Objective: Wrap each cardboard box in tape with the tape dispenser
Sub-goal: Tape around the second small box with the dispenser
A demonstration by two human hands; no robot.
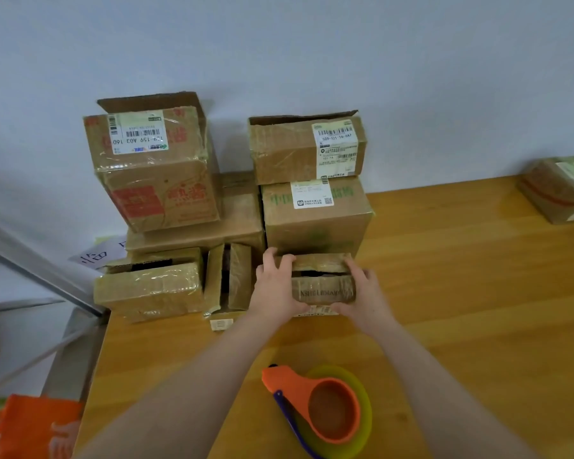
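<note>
Now, left hand (274,289), right hand (362,294) tight around a crinkly cardboard box (322,288) (orange dispenser (312,402) nearby).

Bare left hand (275,286) and bare right hand (362,293); bare forearms (196,376), uncovered as far as shows.

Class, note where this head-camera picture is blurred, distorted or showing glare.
Head view: the box at far right and the orange bag are blurred at the edges; the wide lens skews the table; tape on the top left box shows glare.
</note>
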